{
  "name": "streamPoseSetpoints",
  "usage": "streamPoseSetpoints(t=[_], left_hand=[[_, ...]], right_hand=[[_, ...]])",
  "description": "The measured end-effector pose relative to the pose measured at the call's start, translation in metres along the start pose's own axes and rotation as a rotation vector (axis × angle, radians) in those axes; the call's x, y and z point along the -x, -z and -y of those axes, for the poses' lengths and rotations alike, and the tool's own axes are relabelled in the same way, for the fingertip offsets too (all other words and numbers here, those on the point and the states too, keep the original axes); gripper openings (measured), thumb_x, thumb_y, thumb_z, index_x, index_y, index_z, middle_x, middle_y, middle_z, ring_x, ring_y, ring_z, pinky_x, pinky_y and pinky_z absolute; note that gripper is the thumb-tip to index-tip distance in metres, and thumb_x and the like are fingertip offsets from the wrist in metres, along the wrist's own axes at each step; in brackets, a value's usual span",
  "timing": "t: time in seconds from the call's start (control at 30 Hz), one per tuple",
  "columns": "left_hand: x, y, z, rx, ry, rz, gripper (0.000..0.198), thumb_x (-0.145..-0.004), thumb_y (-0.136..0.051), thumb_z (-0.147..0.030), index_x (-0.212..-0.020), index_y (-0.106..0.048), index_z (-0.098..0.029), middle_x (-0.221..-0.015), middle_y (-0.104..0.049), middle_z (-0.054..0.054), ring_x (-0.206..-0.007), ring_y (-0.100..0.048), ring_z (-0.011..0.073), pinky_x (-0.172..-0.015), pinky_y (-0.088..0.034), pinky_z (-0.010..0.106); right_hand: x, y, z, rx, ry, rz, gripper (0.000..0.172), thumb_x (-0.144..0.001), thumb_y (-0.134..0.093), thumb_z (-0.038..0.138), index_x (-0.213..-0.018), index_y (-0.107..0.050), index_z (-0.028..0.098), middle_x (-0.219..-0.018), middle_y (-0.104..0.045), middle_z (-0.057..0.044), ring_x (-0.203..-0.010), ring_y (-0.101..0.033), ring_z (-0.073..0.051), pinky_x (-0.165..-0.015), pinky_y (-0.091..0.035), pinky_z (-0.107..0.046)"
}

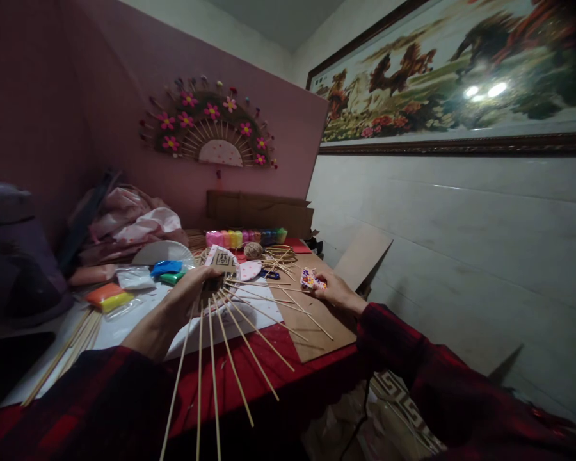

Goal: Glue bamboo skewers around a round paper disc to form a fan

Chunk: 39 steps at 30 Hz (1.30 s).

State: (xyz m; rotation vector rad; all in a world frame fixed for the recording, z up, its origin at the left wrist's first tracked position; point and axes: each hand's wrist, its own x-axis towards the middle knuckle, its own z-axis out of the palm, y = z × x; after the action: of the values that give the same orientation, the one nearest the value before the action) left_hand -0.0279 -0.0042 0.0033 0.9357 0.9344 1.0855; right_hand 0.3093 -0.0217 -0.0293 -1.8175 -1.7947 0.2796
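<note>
My left hand [191, 296] grips a cardboard piece [222, 258] from which several thin wooden sticks [242, 339] fan out toward me and to the right. White material with pink dots edges this piece. Over the brown board, my right hand [333, 291] is closed on a small white item with purple and orange spots [312, 280]. The ends of some sticks reach close to that hand. A dotted oval piece [250, 270] lies just right of the cardboard piece.
Clay packets [109, 297] and loose sticks [72, 346] lie at the left. Behind are a row of coloured clay [242, 238], a twine ball [253, 250] and blue-handled scissors [269, 274]. A brown board [317, 333] covers the right side. A flowered fan [221, 152] hangs behind.
</note>
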Motion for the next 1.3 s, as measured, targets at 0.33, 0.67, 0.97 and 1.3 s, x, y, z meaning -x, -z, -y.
streamPoseSetpoints(t=[0.33,0.67,0.97,1.3], left_hand=[[0.002,-0.001,-0.001,-0.016,0.001,-0.001,0.02,-0.064,-0.058,-0.015,-0.082,-0.064,-0.008,-0.058,-0.065,0.008,-0.045,-0.059,0.0169,-0.043,-0.051,0.026],[0.004,-0.002,0.0,-0.031,0.006,0.029,0.018,-0.066,-0.055,-0.015,-0.081,-0.064,-0.009,-0.058,-0.064,0.008,-0.047,-0.06,0.0176,-0.042,-0.049,0.027],[0.006,-0.001,-0.005,0.202,0.019,0.069,0.015,-0.078,-0.052,-0.015,-0.081,-0.065,-0.008,-0.066,-0.069,0.01,-0.053,-0.064,0.0161,-0.052,-0.054,0.026],[0.009,-0.004,-0.003,0.225,0.006,0.05,0.019,-0.081,-0.054,-0.021,-0.084,-0.066,-0.007,-0.068,-0.069,0.011,-0.051,-0.064,0.0167,-0.049,-0.054,0.026]], right_hand=[[0.052,-0.008,0.06,0.49,0.178,0.137,0.021,-0.081,-0.05,0.021,-0.099,-0.056,0.013,-0.098,-0.062,-0.014,-0.083,-0.058,-0.022,-0.07,-0.039,-0.03],[0.032,0.015,0.064,0.256,0.228,0.034,0.016,-0.079,-0.045,0.013,-0.067,-0.055,0.016,-0.068,-0.061,-0.007,-0.062,-0.052,-0.016,-0.057,-0.034,-0.027],[0.0,0.003,0.106,-1.305,0.056,-0.369,0.023,-0.066,-0.066,0.029,-0.081,-0.052,0.019,-0.072,-0.061,0.0,-0.058,-0.059,-0.01,-0.044,-0.04,-0.019],[0.014,-0.064,0.135,-1.206,0.121,-0.012,0.027,-0.077,-0.062,0.046,-0.085,-0.05,0.023,-0.081,-0.068,-0.003,-0.071,-0.066,-0.016,-0.046,-0.046,-0.022]])
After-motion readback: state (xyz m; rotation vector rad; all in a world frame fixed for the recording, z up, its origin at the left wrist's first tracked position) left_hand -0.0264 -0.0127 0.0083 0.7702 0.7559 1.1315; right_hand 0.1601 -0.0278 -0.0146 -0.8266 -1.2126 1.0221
